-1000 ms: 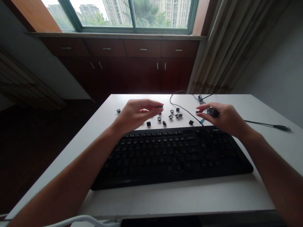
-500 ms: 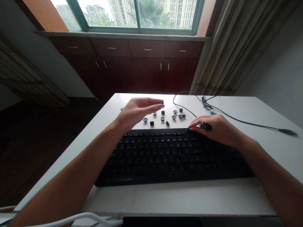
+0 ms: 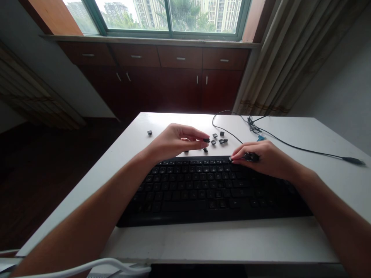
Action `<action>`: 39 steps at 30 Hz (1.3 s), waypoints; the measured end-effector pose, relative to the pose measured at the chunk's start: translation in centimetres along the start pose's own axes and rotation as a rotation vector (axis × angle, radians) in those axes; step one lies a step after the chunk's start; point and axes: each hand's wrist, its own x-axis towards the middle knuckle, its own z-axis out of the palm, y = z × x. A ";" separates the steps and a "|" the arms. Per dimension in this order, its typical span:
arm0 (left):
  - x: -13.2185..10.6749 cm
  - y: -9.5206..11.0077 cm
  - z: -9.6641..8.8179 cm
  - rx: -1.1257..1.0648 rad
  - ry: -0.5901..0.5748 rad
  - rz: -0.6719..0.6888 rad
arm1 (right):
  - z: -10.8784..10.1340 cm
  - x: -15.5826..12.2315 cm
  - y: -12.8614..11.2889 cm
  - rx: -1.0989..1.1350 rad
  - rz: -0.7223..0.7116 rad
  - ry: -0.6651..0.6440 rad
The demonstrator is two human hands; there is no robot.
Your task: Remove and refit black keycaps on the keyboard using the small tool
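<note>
My left hand (image 3: 176, 139) is closed in a pinch on a small black keycap (image 3: 206, 140), held above the white table just behind the keyboard (image 3: 185, 185). At the keyboard's upper right edge, my right hand (image 3: 265, 156) is closed, its thumb and forefinger pressed together over a tiny light-edged piece (image 3: 230, 158) that I cannot name. A glossy dark object (image 3: 251, 156) shows within the same hand; its kind is unclear. Loose keycaps (image 3: 213, 142) lie on the table between the hands, some hidden behind my left fingers. Several key positions on the keyboard look bare.
A black cable (image 3: 301, 150) runs across the table's right side, bundled near the back. Something blue and bristly (image 3: 261, 138) shows just behind my right hand. One keycap (image 3: 150, 132) lies apart at the left. A white cable (image 3: 95, 264) crosses the lower left corner.
My left hand has moved slightly right and down, bringing its keycap nearer the loose ones and covering some of them. My right hand stays almost in place.
</note>
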 end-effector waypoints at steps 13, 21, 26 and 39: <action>-0.2 0.7 0.1 0.065 -0.082 0.023 | 0.0 -0.1 0.3 -0.011 -0.055 -0.046; -0.3 0.7 0.1 0.070 -0.086 0.022 | 0.0 -0.1 0.1 -0.001 -0.049 -0.021; -0.3 0.8 0.1 0.067 -0.083 0.024 | 0.0 -0.2 0.3 0.002 -0.055 -0.022; -0.3 0.8 0.1 0.065 -0.098 0.008 | -0.4 -0.2 0.2 0.065 -0.026 0.036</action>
